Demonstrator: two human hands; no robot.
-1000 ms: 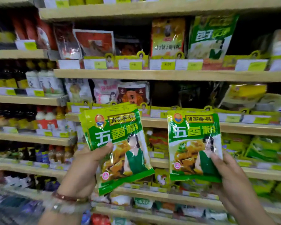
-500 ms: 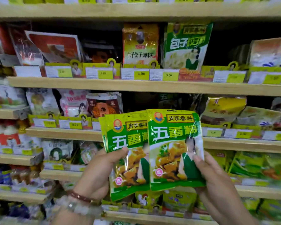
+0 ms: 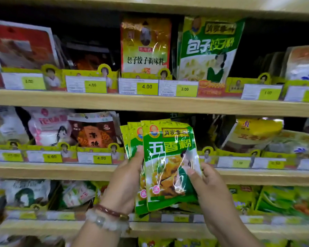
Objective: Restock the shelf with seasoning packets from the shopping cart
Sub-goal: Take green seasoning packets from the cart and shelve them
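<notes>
Head view: both hands (image 3: 125, 182) around green packets (image 3: 168, 163).

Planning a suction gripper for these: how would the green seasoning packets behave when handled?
The green seasoning packets look glossy and creased, so probably floppy and slippery. The left hand and right hand hold several fanned together, suggesting they are light and slide apart.

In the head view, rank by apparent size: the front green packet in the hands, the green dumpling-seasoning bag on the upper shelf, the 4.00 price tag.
1. Green dumpling-seasoning bag and front green packet: look about alike; the packet is nearer the camera, so no ranking between them.
2. 4.00 price tag: clearly smallest.
</notes>
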